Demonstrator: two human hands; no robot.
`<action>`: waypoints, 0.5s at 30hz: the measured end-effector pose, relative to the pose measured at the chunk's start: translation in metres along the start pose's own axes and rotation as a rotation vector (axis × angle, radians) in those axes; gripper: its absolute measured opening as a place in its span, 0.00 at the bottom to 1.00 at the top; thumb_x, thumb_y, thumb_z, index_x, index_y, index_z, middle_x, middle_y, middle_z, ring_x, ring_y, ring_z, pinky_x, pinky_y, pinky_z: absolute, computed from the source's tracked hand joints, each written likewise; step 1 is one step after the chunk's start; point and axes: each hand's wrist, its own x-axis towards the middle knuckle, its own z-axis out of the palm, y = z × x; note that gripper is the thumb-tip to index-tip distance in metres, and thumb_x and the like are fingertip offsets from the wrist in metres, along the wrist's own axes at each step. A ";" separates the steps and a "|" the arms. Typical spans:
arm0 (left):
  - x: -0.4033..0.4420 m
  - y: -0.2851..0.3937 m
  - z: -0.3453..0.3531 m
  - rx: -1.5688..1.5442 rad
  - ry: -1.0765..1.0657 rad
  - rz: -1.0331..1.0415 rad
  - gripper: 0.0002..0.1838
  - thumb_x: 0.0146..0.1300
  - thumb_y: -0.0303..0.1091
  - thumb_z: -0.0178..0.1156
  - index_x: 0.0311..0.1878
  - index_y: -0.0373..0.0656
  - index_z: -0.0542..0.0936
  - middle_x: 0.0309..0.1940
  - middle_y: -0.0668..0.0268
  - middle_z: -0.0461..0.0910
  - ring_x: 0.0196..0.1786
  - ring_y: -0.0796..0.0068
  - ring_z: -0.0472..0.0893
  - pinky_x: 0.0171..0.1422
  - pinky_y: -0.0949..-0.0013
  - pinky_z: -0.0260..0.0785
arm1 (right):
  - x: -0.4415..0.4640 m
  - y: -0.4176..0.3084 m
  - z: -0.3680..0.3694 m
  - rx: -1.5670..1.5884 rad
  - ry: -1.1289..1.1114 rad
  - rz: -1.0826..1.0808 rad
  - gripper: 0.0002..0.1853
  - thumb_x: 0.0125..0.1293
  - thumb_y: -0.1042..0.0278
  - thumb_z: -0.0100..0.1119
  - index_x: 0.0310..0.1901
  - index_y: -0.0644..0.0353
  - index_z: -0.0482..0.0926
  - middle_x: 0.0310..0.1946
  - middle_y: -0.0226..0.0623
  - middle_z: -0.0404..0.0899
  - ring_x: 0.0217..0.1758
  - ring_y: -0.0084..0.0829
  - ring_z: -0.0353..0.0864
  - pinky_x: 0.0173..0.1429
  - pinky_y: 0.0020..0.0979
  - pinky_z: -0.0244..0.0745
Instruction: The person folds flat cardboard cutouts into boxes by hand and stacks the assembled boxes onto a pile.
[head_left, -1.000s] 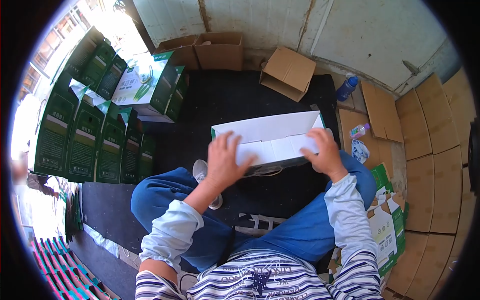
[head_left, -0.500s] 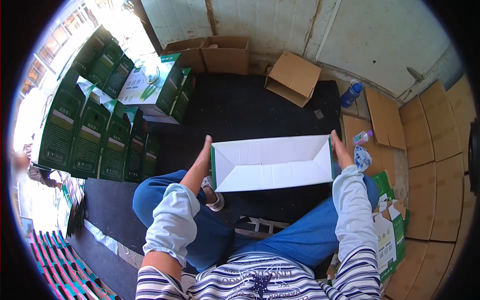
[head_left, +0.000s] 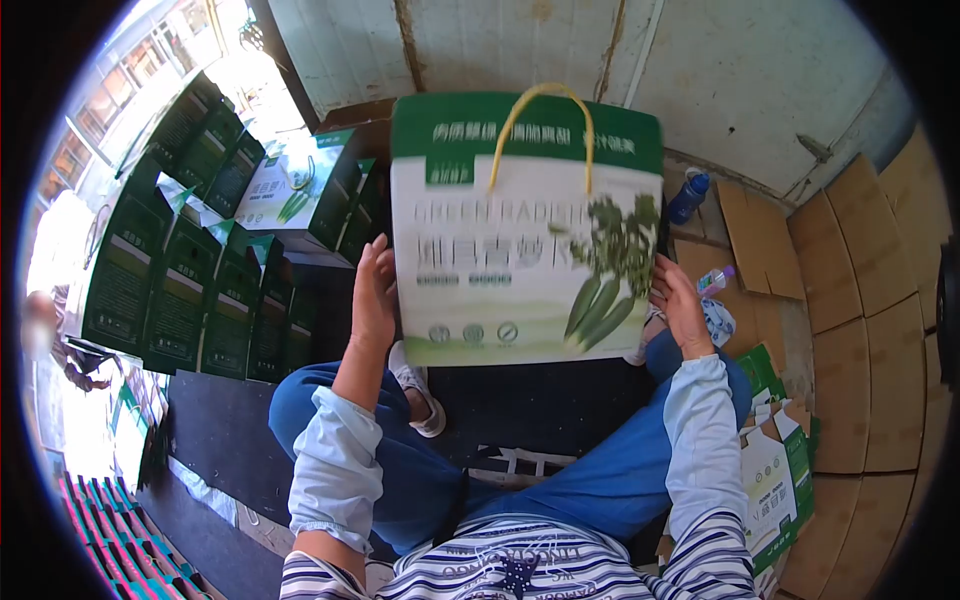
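Between my two hands is a green-and-white gift box [head_left: 490, 300] with a yellow cord handle [head_left: 541, 90], printed with green radishes and the words GREEN RADISH. Its broad front faces me, standing upright above the black mat [head_left: 490, 410]. My left hand [head_left: 373, 300] presses the box's left side, fingers pointing up. My right hand [head_left: 683, 308] grips the right side near the lower corner, with some fingertips behind or at the edge. The box's back and underside are hidden.
Several similar green boxes [head_left: 180, 280] stand at left, another lying flat [head_left: 290, 185] beside them. Brown cartons [head_left: 840, 380] are stacked along the right. A blue bottle [head_left: 689, 198] stands by the wall. Flattened green-white boxes [head_left: 770, 490] lie at my right; a person [head_left: 75, 350] is at far left.
The box has turned from showing its white open inside to showing its printed front, and has risen higher in view. Both hands stay at its sides.
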 end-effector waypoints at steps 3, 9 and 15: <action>-0.018 -0.007 0.006 0.124 0.042 -0.160 0.39 0.64 0.69 0.40 0.68 0.51 0.63 0.59 0.63 0.71 0.63 0.66 0.69 0.66 0.55 0.57 | 0.002 0.020 -0.011 -0.152 0.189 0.165 0.28 0.70 0.47 0.42 0.63 0.57 0.67 0.51 0.34 0.76 0.52 0.26 0.74 0.55 0.32 0.69; -0.022 -0.066 -0.024 0.344 -0.155 -0.059 0.37 0.64 0.58 0.52 0.72 0.52 0.57 0.63 0.65 0.66 0.64 0.70 0.67 0.65 0.64 0.60 | -0.013 0.050 -0.031 -0.328 0.251 0.391 0.28 0.69 0.43 0.41 0.62 0.53 0.69 0.48 0.32 0.78 0.50 0.25 0.75 0.53 0.31 0.70; -0.012 -0.091 -0.035 0.064 -0.105 -0.222 0.24 0.64 0.28 0.53 0.64 0.37 0.68 0.55 0.61 0.75 0.56 0.70 0.77 0.60 0.70 0.69 | -0.016 0.077 -0.057 -0.148 0.055 0.331 0.28 0.67 0.40 0.45 0.61 0.50 0.71 0.48 0.28 0.78 0.50 0.23 0.75 0.52 0.31 0.69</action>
